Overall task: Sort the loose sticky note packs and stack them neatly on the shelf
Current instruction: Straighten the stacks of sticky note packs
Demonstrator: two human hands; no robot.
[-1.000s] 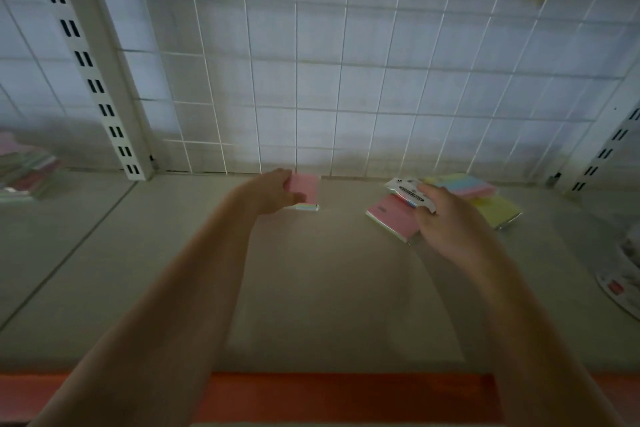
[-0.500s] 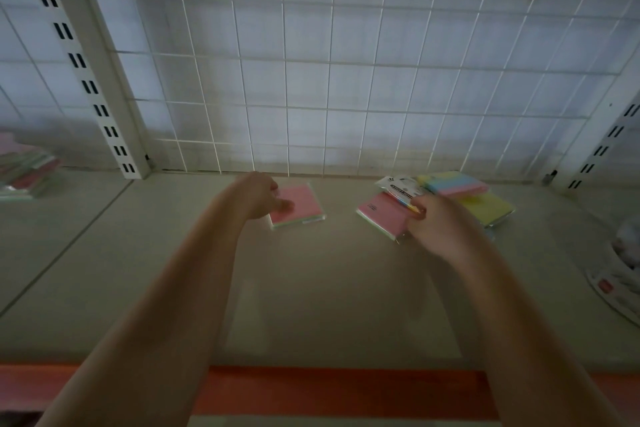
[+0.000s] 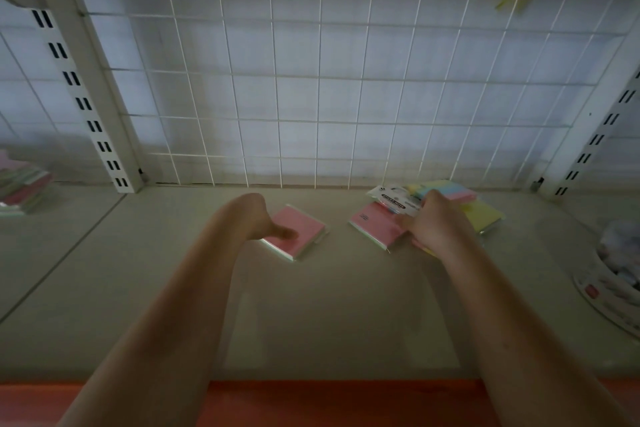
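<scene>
A white wire grid (image 3: 311, 87) fills the back of a pale shelf (image 3: 311, 315) whose front edge carries an orange strip (image 3: 339, 402); slotted white uprights (image 3: 86, 104) frame the bay at ten and two o'clock. Two bare forearms reach in from the bottom of the frame toward the rear. At three o'clock a round white object (image 3: 613, 291) sits partly out of view, too blurred to identify, and at nine o'clock a stack of pastel packs (image 3: 20, 187) lies in the neighbouring bay. Near centre, at about twelve o'clock from the left hand (image 3: 258, 218), a pink pack (image 3: 301, 232) lies flat on the shelf, the thumb resting on its top face while the other fingers are hidden behind the wrist. At one o'clock the right hand (image 3: 436, 222) curls its fingers round a white-labelled pack (image 3: 393, 199), held just above a second pink pack (image 3: 374, 224). Beyond the knuckles lie a yellow pack (image 3: 485, 215) and a multicoloured pack (image 3: 446, 189), touching each other close against the grid.
</scene>
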